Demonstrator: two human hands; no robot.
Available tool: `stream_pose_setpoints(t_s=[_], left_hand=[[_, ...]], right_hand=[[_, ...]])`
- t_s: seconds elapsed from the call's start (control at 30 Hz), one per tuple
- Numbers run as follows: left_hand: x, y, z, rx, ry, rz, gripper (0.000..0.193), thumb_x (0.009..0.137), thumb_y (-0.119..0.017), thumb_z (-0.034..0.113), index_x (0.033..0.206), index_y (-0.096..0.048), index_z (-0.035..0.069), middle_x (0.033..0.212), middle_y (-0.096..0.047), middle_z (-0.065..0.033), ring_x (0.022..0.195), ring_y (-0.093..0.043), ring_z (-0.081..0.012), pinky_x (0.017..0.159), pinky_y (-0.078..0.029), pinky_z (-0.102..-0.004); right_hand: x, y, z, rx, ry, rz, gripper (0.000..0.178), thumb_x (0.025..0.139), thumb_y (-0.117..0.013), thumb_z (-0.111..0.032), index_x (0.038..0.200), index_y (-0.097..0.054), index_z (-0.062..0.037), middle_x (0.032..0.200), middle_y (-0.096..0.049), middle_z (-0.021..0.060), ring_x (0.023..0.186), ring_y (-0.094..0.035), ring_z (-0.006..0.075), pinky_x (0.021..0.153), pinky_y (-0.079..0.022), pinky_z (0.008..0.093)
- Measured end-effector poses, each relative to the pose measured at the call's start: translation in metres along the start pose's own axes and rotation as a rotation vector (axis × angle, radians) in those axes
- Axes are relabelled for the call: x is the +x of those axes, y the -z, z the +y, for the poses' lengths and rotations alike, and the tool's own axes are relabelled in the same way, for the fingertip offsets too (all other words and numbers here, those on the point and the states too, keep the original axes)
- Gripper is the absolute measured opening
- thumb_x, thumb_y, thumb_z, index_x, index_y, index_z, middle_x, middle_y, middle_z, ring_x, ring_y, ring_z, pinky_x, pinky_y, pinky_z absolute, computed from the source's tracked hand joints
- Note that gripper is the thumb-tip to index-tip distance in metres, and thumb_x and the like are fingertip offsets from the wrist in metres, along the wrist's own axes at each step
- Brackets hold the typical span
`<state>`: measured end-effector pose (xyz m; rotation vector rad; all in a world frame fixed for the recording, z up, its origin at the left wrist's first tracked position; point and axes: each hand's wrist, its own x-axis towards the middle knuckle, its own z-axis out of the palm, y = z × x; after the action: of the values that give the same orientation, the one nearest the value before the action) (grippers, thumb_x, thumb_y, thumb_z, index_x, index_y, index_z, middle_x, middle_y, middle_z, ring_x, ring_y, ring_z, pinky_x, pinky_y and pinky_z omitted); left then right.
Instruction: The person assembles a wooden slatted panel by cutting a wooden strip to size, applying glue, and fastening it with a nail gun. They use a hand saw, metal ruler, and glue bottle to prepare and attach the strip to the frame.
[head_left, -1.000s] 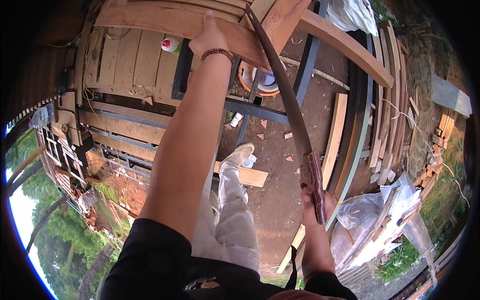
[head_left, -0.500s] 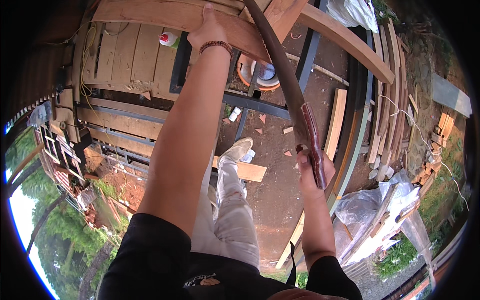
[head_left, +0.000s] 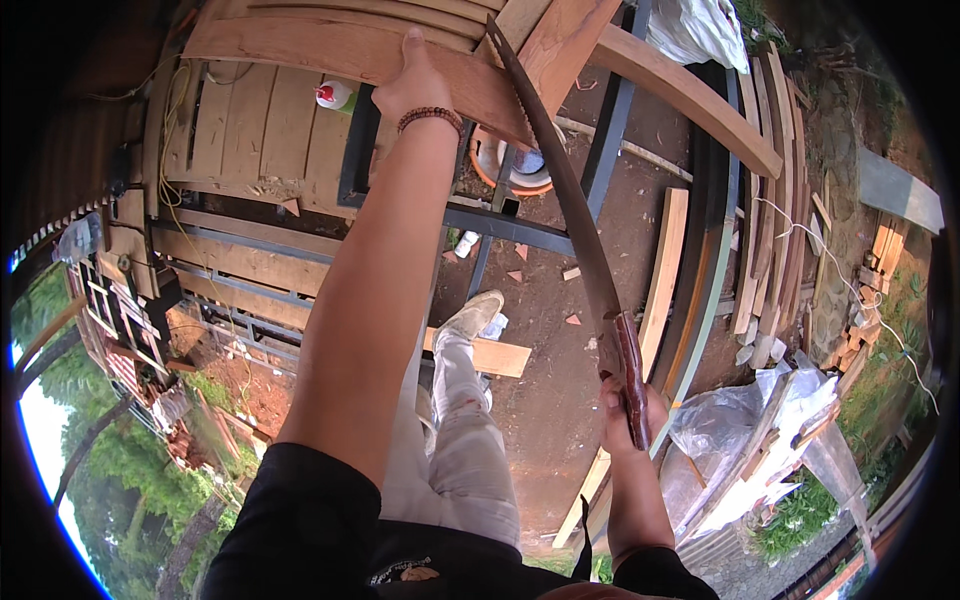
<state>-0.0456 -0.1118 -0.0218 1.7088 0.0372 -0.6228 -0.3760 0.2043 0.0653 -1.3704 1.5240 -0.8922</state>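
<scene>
Red-brown and glossy, the handle (head_left: 628,360) of the saw (head_left: 581,215) is filling our closed right hand (head_left: 622,415). With our left hand (head_left: 408,88) we are gripping the board (head_left: 310,40), thumb (head_left: 413,45) on its face. The blade (head_left: 548,140) is crossing the board's right end. Beyond, we are seeing an orange-rimmed pot (head_left: 483,172) and, upper right, a white bag (head_left: 700,35).

One saw (head_left: 576,205), one bracelet (head_left: 430,113)

Reddish-brown plank (head_left: 330,45), grey-brown saw blade (head_left: 572,190), maroon saw handle (head_left: 630,372), brown bracelet (head_left: 430,113), black shirt (head_left: 465,552) (with a pale print (head_left: 418,574)), white bag (head_left: 700,35) far right
</scene>
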Motion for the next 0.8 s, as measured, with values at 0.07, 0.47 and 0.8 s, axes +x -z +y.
stream_pose_setpoints(t_s=[0.07,0.47,0.8], left_hand=[[-0.01,0.005,-0.002,0.018,0.05,-0.028,0.072,0.082,-0.078,0.048,0.104,-0.061,-0.018,0.099,-0.07,-0.023,0.083,-0.069,-0.0302,0.071,-0.057,-0.0408],[-0.017,0.004,0.011,-0.073,0.125,-0.123,0.075,0.084,-0.079,0.041,0.125,-0.05,-0.015,0.117,-0.065,-0.0204,0.092,-0.069,-0.0286,0.08,-0.059,-0.0398],[-0.019,0.006,0.014,-0.067,0.131,-0.114,0.079,0.084,-0.08,0.04,0.128,-0.046,-0.016,0.119,-0.064,-0.0212,0.096,-0.067,-0.0296,0.085,-0.057,-0.0409]], right_hand=[[0.033,-0.021,-0.017,0.032,-0.166,0.023,0.011,0.078,-0.074,0.0,0.087,-0.068,-0.0023,0.082,-0.073,0.0123,0.076,-0.072,0.0181,0.071,-0.056,0.0302],[0.066,-0.038,-0.027,-0.046,-0.123,-0.034,0.012,0.075,-0.074,0.003,0.085,-0.068,-0.0023,0.08,-0.073,0.0142,0.075,-0.074,0.0213,0.069,-0.057,0.0328],[0.054,-0.027,-0.025,-0.108,-0.173,-0.028,0.007,0.076,-0.069,0.001,0.082,-0.067,-0.0004,0.074,-0.07,0.0121,0.068,-0.072,0.0222,0.064,-0.054,0.0326]])
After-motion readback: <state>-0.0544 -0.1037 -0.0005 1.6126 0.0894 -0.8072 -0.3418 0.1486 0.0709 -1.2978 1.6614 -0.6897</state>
